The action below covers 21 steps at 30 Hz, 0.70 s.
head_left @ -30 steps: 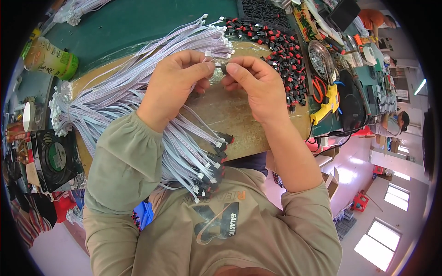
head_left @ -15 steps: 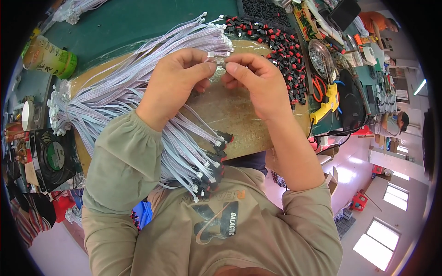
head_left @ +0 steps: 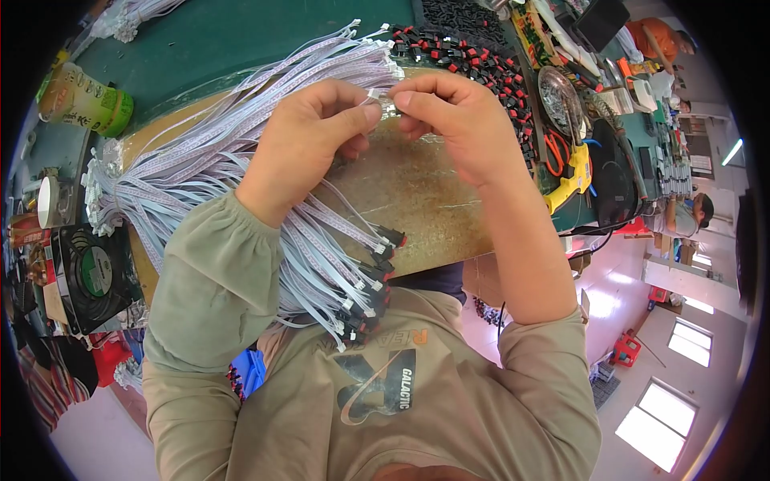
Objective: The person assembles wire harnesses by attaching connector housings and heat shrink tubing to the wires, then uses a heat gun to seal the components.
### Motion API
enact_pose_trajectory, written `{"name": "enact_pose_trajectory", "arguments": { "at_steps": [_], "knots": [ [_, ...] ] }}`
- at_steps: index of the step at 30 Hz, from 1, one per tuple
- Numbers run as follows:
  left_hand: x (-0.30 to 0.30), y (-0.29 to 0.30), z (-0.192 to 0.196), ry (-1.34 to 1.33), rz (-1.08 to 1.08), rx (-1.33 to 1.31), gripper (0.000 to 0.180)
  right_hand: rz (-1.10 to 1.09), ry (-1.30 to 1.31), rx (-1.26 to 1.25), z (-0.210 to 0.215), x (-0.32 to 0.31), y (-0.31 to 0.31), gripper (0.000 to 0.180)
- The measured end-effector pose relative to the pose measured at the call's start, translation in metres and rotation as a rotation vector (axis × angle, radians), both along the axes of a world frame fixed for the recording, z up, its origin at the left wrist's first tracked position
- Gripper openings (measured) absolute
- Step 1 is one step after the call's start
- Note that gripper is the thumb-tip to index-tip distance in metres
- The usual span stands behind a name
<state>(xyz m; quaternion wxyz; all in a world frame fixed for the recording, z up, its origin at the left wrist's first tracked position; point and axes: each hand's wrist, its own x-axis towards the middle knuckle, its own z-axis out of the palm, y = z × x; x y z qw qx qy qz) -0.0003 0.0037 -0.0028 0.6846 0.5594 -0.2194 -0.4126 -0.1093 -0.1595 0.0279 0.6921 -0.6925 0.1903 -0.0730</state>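
Note:
My left hand [head_left: 317,132] pinches the end of a ribbon cable by its small white connector [head_left: 374,94], which shows above the thumb. Close by on the right, my right hand [head_left: 449,112] has thumb and forefinger pressed together; whatever sits between those fingertips is too small to name. Both hands hover over a brown board. Beneath and left of them spreads a large bundle of pale ribbon cables [head_left: 180,172] with white connectors. Several cable ends near my shirt carry black connectors with red parts [head_left: 373,301]. A heap of black and red connectors [head_left: 493,84] lies beyond my right hand.
The brown board [head_left: 417,204] lies on a green table [head_left: 216,36]. At right are a yellow glue gun [head_left: 571,180], a round metal dish [head_left: 557,92] and orange-handled pliers [head_left: 555,152]. A fan [head_left: 95,272] and green-yellow tub [head_left: 88,104] stand left. Two other people appear far right.
My right hand and forearm have shifted slightly right and up. My left fingertips have moved a little right, and the white connector between them is tilted more.

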Motion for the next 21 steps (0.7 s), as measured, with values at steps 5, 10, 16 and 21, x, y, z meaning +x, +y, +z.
{"name": "enact_pose_trajectory", "arguments": {
  "at_steps": [5, 10, 16, 21],
  "knots": [
    [0.001, 0.001, -0.001, -0.006, -0.037, 0.006, 0.015, 0.011, -0.071, 0.004, -0.001, 0.006, 0.002, 0.029],
    [0.001, -0.001, -0.003, 0.09, -0.012, -0.049, 0.027, 0.042, -0.075, -0.004, -0.002, 0.008, 0.002, 0.031],
    [0.002, -0.001, -0.001, 0.125, -0.026, -0.064, 0.026, 0.06, -0.062, -0.004, -0.003, 0.01, 0.002, 0.032],
    [0.002, -0.001, 0.0, 0.13, -0.048, -0.054, 0.013, 0.082, -0.06, -0.009, -0.005, 0.012, 0.002, 0.032]
  ]
}}
